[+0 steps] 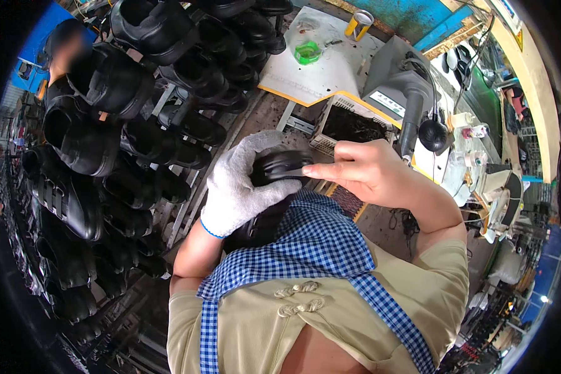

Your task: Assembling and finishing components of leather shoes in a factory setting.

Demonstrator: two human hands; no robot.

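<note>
A black shoe (283,163) is held in front of my chest, its heel and sole edge facing up. My left hand (234,184), in a white knit glove with a blue cuff edge, is wrapped round it, and the rest of the shoe is partly hidden below the wrist. From the right, my bare right hand (380,171) reaches to the sole edge with its fingers pressed together. A thin, small item seems to sit at those fingertips against the shoe, too small to name. Below the shoe spreads a blue checked apron (318,240).
Racks of black shoes (153,28) fill the left side, close to my left arm. Ahead stands a white table (330,62) with a green dish (307,53), a yellow can (359,25) and a grey machine (393,71). A basket (355,103) holds black scraps. Another person (62,65) is at far left.
</note>
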